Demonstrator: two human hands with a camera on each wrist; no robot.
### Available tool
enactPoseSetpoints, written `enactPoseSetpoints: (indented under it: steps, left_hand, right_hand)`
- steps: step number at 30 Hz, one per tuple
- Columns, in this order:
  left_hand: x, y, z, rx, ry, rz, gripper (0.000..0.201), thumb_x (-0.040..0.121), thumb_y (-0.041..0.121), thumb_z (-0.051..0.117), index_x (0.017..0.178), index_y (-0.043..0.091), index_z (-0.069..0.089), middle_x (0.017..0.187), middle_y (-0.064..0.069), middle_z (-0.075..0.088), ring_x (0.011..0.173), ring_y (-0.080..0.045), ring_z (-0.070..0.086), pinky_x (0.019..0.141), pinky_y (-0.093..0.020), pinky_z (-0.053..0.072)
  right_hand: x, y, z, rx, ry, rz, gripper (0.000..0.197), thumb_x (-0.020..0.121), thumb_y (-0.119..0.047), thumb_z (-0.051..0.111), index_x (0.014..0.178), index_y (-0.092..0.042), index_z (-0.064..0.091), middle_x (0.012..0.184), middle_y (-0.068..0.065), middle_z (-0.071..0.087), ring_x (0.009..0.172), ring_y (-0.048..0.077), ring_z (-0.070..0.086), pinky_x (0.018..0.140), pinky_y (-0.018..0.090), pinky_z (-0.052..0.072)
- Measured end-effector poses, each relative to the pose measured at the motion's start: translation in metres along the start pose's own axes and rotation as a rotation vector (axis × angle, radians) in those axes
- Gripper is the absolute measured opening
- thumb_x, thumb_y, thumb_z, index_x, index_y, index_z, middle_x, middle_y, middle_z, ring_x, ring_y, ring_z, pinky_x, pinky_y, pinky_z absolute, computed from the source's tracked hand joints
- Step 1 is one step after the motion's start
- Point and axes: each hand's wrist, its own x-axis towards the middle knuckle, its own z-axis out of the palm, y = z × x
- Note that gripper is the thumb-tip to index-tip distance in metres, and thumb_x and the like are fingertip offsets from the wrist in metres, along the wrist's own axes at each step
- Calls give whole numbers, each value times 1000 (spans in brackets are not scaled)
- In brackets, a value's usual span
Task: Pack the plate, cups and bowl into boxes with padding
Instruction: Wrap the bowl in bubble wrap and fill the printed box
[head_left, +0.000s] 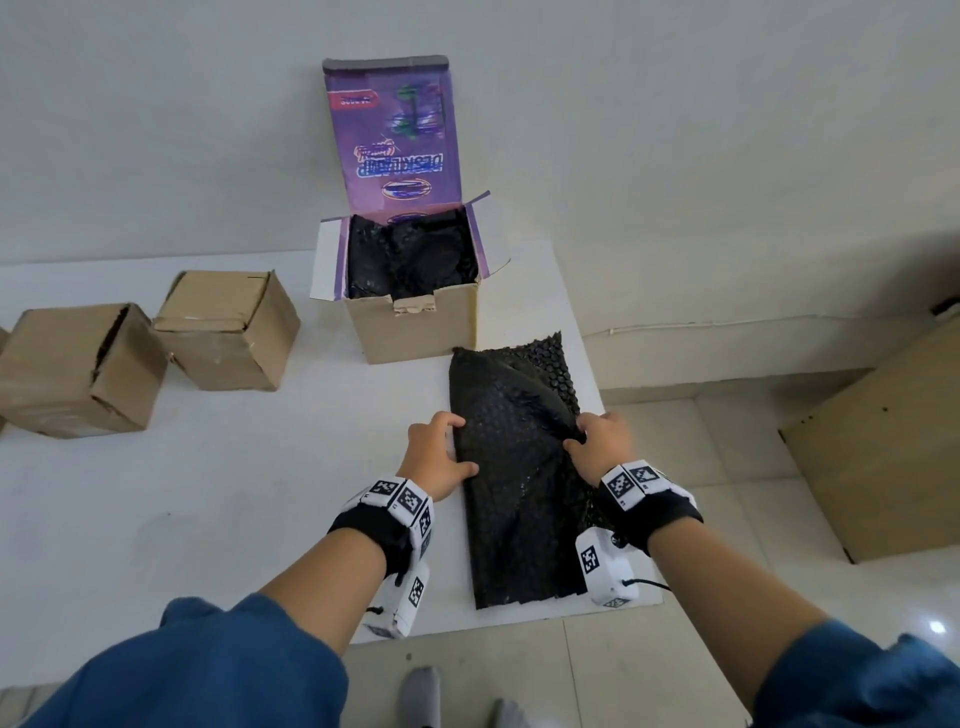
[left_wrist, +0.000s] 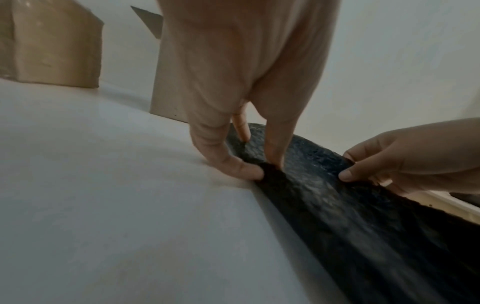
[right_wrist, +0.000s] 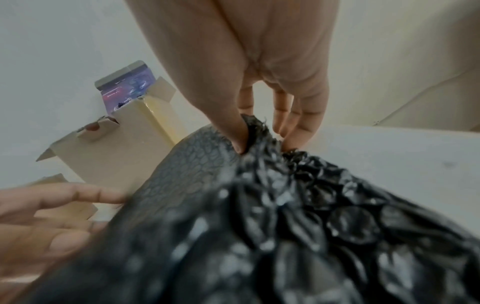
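Both hands' (head_left: 435, 457) (head_left: 602, 447) grip pinched on black bubble wrap (head_left: 514, 499) edges.

Glossy black plastic bubble wrap (head_left: 511, 467), bumpy, lies at lower centre. Matt brown cardboard boxes (head_left: 228, 327) sit left on the smooth white worktop (head_left: 208, 493).

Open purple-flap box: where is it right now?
Head view: the open purple-flap box stands at the table's far edge, just beyond the black bubble wrap, right of two closed cardboard boxes.
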Motion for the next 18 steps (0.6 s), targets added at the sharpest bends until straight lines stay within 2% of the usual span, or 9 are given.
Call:
enactPoseSetpoints:
  steps: [3, 6, 9, 11, 13, 15, 18]
  left_hand:
    - [3, 1, 3, -135, -13, -47, 55, 77, 7, 75, 118, 12, 38, 108, -8, 51, 89, -22, 59, 77, -29, 49]
    - [3, 4, 2, -216, -46, -42, 47, 80, 3, 70, 111, 13, 38, 98, -11, 58, 79, -19, 59, 68, -25, 47]
    - [-1, 9, -5, -216, -55, 63, 38, 80, 0, 68, 104, 20, 46, 102, -14, 62, 85, -23, 61, 82, -32, 51]
    - [-6, 16, -13, -206, -51, 160, 36, 81, -1, 65, 101, 27, 52, 105, -4, 62, 94, -23, 62, 89, -34, 51]
    - [-12, 25, -23, -198, -18, 249, 37, 83, -1, 63, 99, 31, 56, 104, 4, 61, 96, -20, 62, 89, -31, 51]
    - [-21, 36, -35, -202, 13, 320, 38, 83, -1, 63, 101, 32, 57, 106, 7, 61, 97, -17, 62, 88, -28, 51]
    - [-36, 54, -56, -221, 38, 386, 44, 83, 0, 65, 114, 30, 55, 113, 8, 60, 101, -11, 63, 92, -29, 52]
  right_hand:
    - [1, 0, -1, 53, -14, 26, 7, 83, -8, 57, 90, -8, 54, 110, 19, 50, 93, 31, 50, 76, 25, 36]
    - [2, 4, -3, 84, -49, 16, 11, 82, -6, 57, 78, -10, 47, 90, 14, 54, 82, 27, 50, 66, 25, 32]
    - [1, 10, -4, 139, -85, 0, 19, 81, -12, 63, 74, -12, 46, 83, 9, 54, 79, 26, 52, 66, 30, 37]
    - [-2, 12, -6, 255, -84, -20, 20, 80, -14, 68, 87, -10, 49, 90, 9, 56, 87, 29, 57, 75, 36, 44]
    - [-10, 10, -13, 439, -111, -43, 43, 80, -15, 72, 113, -11, 45, 101, 7, 56, 94, 26, 58, 83, 38, 48]
    - [-19, 5, -24, 604, -170, -96, 75, 78, -12, 75, 135, -18, 27, 105, 6, 55, 96, 20, 58, 90, 37, 48]
    - [-32, -7, -44, 759, -195, -231, 98, 77, -2, 74, 145, -30, 9, 112, 8, 59, 103, 18, 61, 97, 40, 49]
